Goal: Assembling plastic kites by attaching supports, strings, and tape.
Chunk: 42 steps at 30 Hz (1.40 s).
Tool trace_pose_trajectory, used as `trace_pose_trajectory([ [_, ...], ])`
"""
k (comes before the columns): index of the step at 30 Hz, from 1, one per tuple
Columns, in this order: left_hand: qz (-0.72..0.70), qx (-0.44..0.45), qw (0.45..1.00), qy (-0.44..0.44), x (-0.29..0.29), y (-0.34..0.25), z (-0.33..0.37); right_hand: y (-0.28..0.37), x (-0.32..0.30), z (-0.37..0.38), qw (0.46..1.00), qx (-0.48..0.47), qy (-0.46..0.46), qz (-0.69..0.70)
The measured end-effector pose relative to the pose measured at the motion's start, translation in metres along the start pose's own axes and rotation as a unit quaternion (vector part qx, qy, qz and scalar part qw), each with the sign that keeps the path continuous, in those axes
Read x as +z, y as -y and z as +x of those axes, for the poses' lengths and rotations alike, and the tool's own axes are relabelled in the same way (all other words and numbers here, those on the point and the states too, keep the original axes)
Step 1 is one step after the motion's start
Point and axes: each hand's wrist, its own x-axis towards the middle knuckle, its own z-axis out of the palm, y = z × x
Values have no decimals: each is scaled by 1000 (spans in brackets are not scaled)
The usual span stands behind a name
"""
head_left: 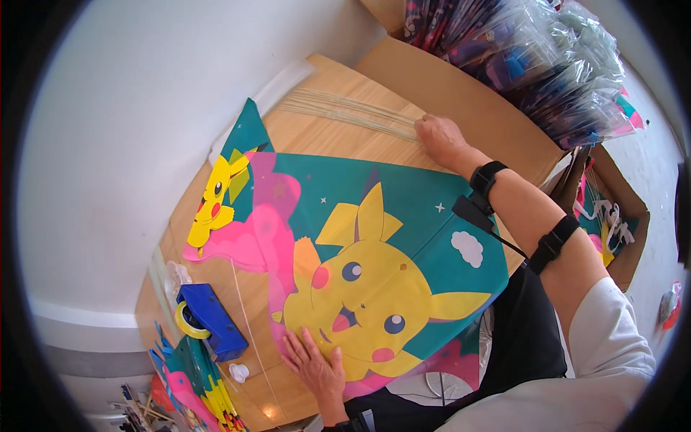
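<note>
A teal kite sheet (432,216) printed with a yellow cartoon animal, pink clouds and white stars lies spread over the wooden table. Its near edge hangs over the table's edge toward my lap. My left hand (318,369) rests flat on its lower part, fingers apart. Beyond the far edge of the sheet, a bundle of long thin pale rods (345,111) lies on the wood. My right hand (440,141) is closed round the right end of these rods; the fingertips are hidden, so how many it grips I cannot tell.
A blue tape dispenser (216,324) with a yellowish roll stands on the table's left. Folded printed pieces (194,381) hang at the lower left edge. Plastic-wrapped packs (533,65) fill the back right beside a cardboard box (461,101). Another open carton (630,237) stands right.
</note>
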Motion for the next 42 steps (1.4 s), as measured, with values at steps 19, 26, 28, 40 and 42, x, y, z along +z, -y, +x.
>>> trace_pose_trajectory([
  [19,-699,-39,712,-59,-46,-139,0,172,-84,-251,816,93,104,560],
  [26,-690,-106,716,-12,-23,-134,-15,190,-80,-284,784,93,155,594],
  [28,-615,-112,780,-10,-22,-120,-14,171,-74,-277,842,25,116,527],
  [40,-364,92,924,-68,-13,-48,30,92,-66,-201,966,-12,-57,253],
  [42,-363,90,925,-62,-11,-48,36,90,-62,-197,975,-38,-71,207],
])
